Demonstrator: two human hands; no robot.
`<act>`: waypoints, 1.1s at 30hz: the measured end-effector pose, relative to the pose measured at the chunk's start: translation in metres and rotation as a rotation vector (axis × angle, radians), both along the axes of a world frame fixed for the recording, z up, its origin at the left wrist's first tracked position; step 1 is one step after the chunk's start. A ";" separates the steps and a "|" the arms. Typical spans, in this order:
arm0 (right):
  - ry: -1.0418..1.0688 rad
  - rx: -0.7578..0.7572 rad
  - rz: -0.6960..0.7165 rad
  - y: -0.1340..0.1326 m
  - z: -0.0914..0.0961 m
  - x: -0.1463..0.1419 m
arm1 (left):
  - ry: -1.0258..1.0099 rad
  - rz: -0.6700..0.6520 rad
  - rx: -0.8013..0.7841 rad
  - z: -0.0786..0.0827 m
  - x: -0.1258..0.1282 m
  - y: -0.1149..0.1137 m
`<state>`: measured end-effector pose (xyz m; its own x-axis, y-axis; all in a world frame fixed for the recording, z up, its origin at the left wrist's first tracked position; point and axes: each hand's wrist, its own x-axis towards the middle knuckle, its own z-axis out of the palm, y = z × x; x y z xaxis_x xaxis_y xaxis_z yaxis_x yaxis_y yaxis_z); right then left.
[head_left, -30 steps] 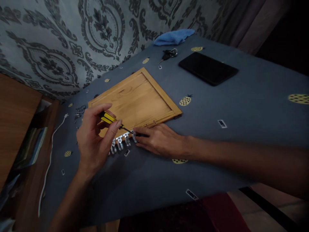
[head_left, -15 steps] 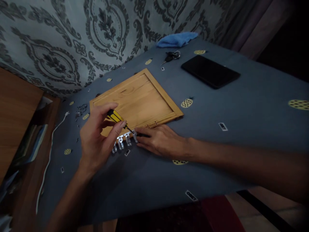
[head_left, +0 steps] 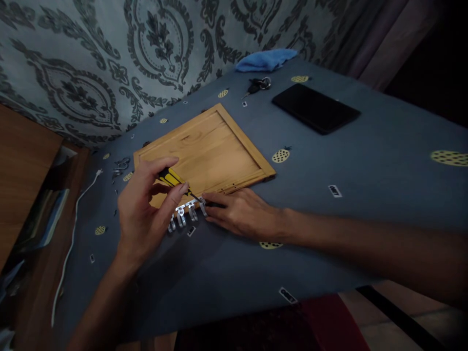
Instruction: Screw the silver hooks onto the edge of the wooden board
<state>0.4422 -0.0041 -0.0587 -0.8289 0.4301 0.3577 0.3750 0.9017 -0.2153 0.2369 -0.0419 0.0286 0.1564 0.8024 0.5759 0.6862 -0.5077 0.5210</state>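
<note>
Still gripping a yellow-and-black screwdriver (head_left: 172, 177) in left hand (head_left: 141, 209), keeping its tip at the rightmost metal hook (head_left: 203, 210), apparently continuing one step; touching alongside with right hand (head_left: 244, 212), leaving that grip unclear.

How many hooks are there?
4 hooks in a row along the near edge of the board: one beside the left hand, two in the middle, one by the right hand. The left hand may hide more.

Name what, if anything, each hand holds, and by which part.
Left hand: a screwdriver, by its handle. Right hand: at the metal hooks; whether it grips one cannot be told.
</note>
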 end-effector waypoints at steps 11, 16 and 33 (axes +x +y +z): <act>0.015 0.003 -0.004 0.000 -0.001 0.000 | 0.062 0.027 0.017 0.003 0.002 -0.002; 0.023 -0.007 0.005 0.001 -0.001 0.000 | 0.029 0.044 -0.029 0.004 0.004 -0.004; -0.003 -0.006 -0.001 0.000 0.000 0.001 | -0.119 0.095 -0.135 0.005 0.007 -0.003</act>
<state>0.4433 -0.0038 -0.0591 -0.8295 0.4330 0.3528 0.3763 0.9001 -0.2197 0.2434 -0.0444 0.0337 0.0132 0.8815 0.4720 0.6572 -0.3635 0.6603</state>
